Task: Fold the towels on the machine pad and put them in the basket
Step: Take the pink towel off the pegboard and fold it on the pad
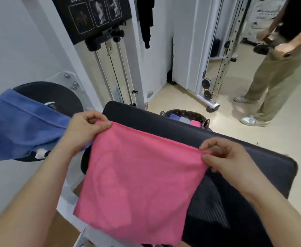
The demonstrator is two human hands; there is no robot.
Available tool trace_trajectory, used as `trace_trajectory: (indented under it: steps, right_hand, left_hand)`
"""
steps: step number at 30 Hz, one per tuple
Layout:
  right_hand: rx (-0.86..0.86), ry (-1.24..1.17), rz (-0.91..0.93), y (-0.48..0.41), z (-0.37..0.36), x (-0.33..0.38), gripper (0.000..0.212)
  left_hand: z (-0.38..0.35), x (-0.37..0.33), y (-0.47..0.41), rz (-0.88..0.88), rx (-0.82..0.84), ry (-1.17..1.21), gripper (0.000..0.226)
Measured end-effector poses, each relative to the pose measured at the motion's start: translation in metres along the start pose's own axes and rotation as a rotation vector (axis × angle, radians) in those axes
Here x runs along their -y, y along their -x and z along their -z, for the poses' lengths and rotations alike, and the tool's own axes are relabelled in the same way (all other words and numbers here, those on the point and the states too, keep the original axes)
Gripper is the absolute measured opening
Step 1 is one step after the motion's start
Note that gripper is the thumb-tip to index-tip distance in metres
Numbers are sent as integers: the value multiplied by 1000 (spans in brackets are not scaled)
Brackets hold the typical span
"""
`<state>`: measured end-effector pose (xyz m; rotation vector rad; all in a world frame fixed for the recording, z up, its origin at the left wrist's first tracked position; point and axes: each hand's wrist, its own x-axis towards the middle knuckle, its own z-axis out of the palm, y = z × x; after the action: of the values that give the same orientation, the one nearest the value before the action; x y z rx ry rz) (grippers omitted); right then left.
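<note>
1. Pink towel (137, 175) hangs spread over the pad (164, 122).
2. Left hand (87, 127) pinches its top left corner and right hand (222, 155) its top right, fingers curled on the cloth.
3. It looks light, soft and floppy; corners are the best hold.
4. Basket (202, 118) behind the pad holds folded towels (183, 119): bluish, grey, pink.
5. Blue towel (21, 125) lies draped at left, unfolded.

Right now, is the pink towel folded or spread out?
Spread. The left hand and right hand pinch top corners of the pink towel, holding it out flat.
</note>
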<state>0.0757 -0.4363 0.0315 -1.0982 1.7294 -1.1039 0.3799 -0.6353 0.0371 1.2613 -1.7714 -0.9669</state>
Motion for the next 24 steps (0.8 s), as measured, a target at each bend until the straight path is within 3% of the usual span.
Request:
trace_trajectory:
  steps: [3,8,17,20,24]
  right_hand:
    - [-174,211,-9,-26,-4,-26,33]
    - [-286,442,-18,-52,-11,-37,21]
    - [-347,579,92,-63,-14,-35,3]
    - [-339,565,92,-69,-12,-34,16]
    - [-297,587,93,-76,-5,-32,16]
  left_hand:
    - [-47,31,-32,44,99,-213,14]
    - [-77,52,-63,53,88,-207,14]
    - [-75,56,-78,35,129,-170,21]
    - [-74,51,-83,4,125,-189,23]
    - [-78,44,-93,-55,116,-281,17]
